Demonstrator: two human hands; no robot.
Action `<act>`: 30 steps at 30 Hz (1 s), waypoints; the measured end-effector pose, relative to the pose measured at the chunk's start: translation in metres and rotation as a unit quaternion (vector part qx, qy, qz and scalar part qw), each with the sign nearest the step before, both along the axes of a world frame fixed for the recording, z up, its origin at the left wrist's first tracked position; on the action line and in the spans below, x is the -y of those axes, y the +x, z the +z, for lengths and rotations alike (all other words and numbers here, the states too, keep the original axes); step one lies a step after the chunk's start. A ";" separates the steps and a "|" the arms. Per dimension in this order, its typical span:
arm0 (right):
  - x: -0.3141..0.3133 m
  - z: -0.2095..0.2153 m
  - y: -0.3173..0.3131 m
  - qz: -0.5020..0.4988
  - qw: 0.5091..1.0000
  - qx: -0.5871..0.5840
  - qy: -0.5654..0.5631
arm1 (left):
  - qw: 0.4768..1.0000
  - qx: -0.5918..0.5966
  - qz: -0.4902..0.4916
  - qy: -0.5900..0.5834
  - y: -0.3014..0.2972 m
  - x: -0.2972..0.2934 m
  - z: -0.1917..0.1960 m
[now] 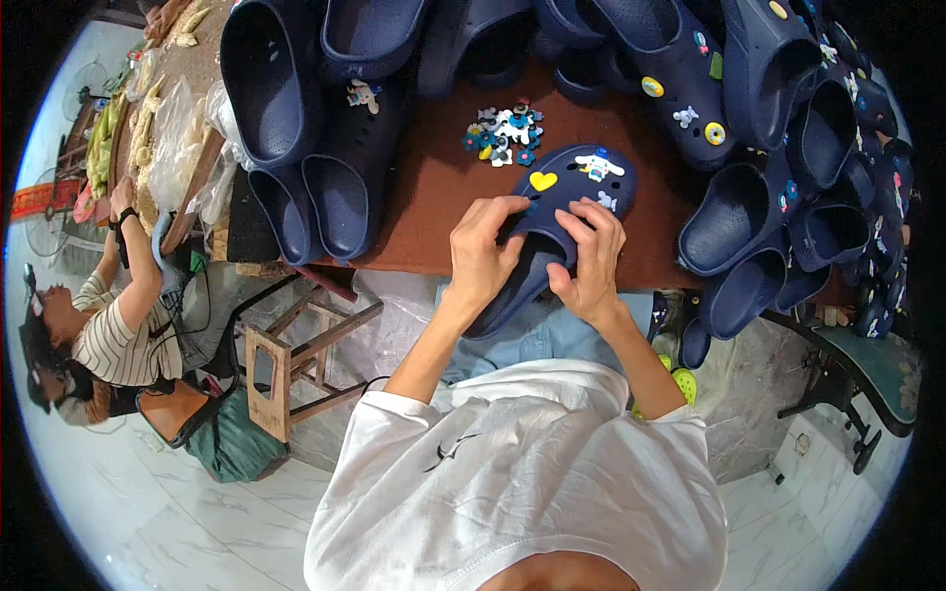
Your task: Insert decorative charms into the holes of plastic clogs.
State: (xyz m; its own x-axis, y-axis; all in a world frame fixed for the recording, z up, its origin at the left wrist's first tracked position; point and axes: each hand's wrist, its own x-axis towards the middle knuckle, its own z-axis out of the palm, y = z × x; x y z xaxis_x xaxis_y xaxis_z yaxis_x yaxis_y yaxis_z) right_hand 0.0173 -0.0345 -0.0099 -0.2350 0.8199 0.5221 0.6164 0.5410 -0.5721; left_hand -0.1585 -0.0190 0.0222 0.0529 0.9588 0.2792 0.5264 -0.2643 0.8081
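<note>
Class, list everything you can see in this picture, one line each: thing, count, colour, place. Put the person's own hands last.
Held clog: one, navy, table's front edge, carrying a yellow heart, a white character charm and one more pale charm.
Loose charms: small pile, mixed colours, behind the held clog.
Plain clogs: several, navy, left of table.
Decorated clogs: many, navy, heaped right.
Table: one, brown top.
Wooden stool: one, pale, floor left.
Co-worker: one, striped shirt, far left.
Left hand: fingers gripping the held clog.
Right hand: fingers on the held clog.
</note>
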 end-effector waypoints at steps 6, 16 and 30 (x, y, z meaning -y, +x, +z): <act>0.005 -0.004 0.003 -0.001 1.000 0.000 0.015 | 0.996 0.010 -0.045 0.081 -0.004 0.002 -0.010; 0.004 0.005 0.006 0.010 1.000 -0.003 -0.001 | 0.997 0.031 0.019 0.074 0.000 0.053 0.016; 0.014 0.011 0.011 0.008 0.999 -0.032 -0.010 | 0.619 0.710 -0.003 -0.334 0.024 0.053 -0.015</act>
State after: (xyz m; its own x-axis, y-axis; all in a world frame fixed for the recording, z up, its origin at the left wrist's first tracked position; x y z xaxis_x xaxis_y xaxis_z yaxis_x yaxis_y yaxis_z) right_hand 0.0287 -0.0483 0.0013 -0.2146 0.8268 0.5199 0.5698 0.5383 -0.6209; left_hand -0.1342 -0.0722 0.0075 0.2127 0.8860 -0.4120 -0.8411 0.3806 0.3842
